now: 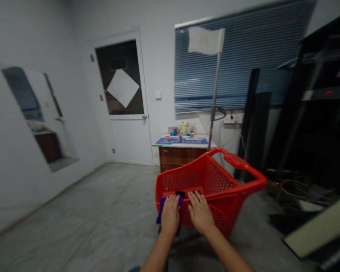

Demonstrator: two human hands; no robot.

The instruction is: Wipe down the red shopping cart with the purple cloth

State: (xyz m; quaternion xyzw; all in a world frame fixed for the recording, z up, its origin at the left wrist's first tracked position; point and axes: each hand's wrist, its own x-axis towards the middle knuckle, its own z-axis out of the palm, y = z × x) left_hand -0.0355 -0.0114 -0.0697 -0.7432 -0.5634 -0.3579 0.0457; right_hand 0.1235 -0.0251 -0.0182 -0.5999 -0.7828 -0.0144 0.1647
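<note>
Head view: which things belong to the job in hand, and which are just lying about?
Seemingly in use:
red perforated plastic cart, right hand on its rim
purple cloth, under left hand

Just around:
brown wooden drawer cabinet
blue slatted blind

The cart [229, 204] is smooth plastic, the rag [161, 204] matt cloth.

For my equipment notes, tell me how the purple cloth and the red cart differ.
The purple cloth is small, the red cart far larger. The cloth looks soft and drooping, the cart rigid and perforated. The left hand lies on the cloth, the right hand on the cart. Both are vividly coloured.
</note>
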